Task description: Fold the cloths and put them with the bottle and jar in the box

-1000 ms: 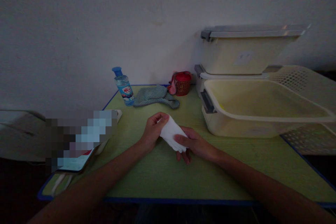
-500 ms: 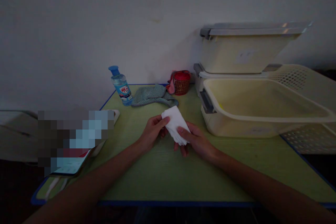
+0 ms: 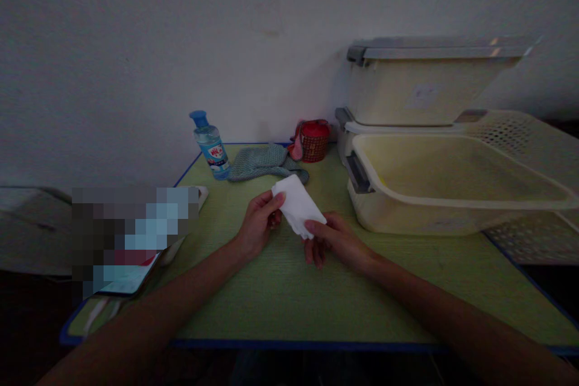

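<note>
A folded white tissue [image 3: 299, 204] in several layers is held above the middle of the table, tilted, its loose edges facing down toward me. My left hand [image 3: 259, 222] pinches its upper left side, thumb on top and fingers underneath. My right hand [image 3: 340, 240] grips the lower right corner between thumb and fingers, with the other fingers hanging curled below. Just beyond the tissue lies a crumpled grey-green cloth [image 3: 260, 163].
A clear bottle with a blue cap [image 3: 211, 148] stands back left, and a small red basket [image 3: 315, 142] by the wall. A cream bin [image 3: 416, 217] is on the right before stacked lidded boxes [image 3: 402, 90]. A partly blurred-out tablet-like screen [image 3: 122, 283] sits left on the green table [image 3: 289, 307].
The tissue has turned a little and shifted slightly up and left. My left hand has moved left with it; my right hand still grips its lower corner.
</note>
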Demonstrator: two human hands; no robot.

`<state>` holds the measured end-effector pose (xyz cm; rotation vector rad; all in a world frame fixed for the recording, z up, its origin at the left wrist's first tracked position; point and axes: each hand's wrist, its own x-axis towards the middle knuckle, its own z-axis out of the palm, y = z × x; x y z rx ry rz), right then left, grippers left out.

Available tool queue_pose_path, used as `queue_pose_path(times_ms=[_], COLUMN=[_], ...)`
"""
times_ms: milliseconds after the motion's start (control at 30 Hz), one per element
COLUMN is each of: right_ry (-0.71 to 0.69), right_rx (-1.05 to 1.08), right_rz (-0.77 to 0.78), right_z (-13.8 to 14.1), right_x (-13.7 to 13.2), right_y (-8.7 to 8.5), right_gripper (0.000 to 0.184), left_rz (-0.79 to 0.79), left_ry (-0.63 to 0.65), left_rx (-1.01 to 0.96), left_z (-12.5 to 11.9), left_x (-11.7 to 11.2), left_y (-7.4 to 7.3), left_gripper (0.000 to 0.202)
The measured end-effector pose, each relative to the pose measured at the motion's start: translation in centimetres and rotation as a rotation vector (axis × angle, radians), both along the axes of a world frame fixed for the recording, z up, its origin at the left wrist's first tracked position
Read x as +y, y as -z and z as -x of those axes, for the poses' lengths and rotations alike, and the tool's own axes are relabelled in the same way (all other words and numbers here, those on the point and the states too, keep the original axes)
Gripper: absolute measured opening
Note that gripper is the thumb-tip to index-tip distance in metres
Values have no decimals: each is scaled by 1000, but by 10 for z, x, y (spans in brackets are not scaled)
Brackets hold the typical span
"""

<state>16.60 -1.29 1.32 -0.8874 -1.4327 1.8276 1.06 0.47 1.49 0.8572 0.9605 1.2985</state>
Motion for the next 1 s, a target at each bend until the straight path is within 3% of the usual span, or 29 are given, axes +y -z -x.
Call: queue_pose_path(times_ms=[367, 500, 667, 1000], right_ry=[1, -12, -35, -145], right_rx=[-5, -23, -11, 65], right_rz=[14, -20, -28, -40], right_z=[0, 1, 1, 0], right_x=[-3, -4, -2, 2], right_y=[0, 1, 2, 8], right_gripper=[43, 45, 47, 36], left_rz=[81, 107, 29, 116], left_ry=[69, 219, 445, 338], left_rx=[-110, -221, -259, -253], left_z=[-3, -4, -6, -6], left_x=[1, -2, -6, -6], left_y=[0, -2, 0, -4], left_gripper=[34, 36, 46, 32])
